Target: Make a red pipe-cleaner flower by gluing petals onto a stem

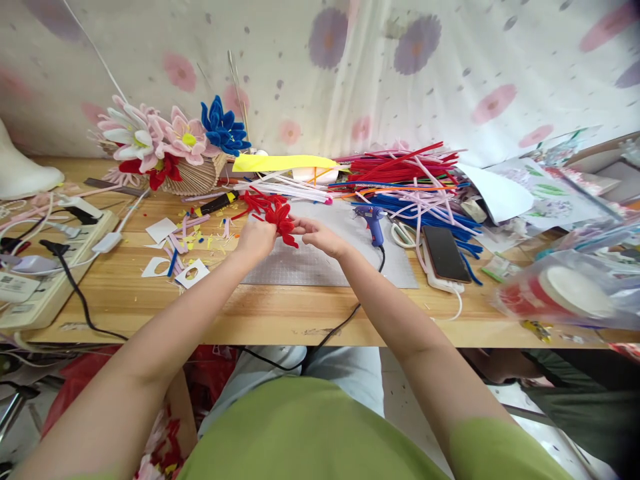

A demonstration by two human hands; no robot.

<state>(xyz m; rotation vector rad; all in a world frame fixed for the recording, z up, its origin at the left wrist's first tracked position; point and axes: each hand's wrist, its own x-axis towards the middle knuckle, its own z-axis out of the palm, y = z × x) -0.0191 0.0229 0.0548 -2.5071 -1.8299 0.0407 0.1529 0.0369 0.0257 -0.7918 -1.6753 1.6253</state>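
Note:
A red fuzzy pipe-cleaner flower (280, 220) is held in my left hand (257, 240), whose fingers are closed around its base, above the grey cutting mat (320, 263). From the right, my right hand (323, 239) reaches to the petals with its fingers stretched out; whether the fingertips press on a petal I cannot tell. Just behind the flower lie more red pipe-cleaner pieces (255, 200). On the mat's right side stands a blue glue gun (371, 223), its black cord running off the table's front edge.
Bundles of red pipe cleaners (400, 167) and blue ones (440, 223) lie at the back. A phone (447, 255) and scissors (404, 235) are to the right. A power strip (55, 273) and finished flowers (187, 139) stand left. Another person's sleeve (575, 393) shows at lower right.

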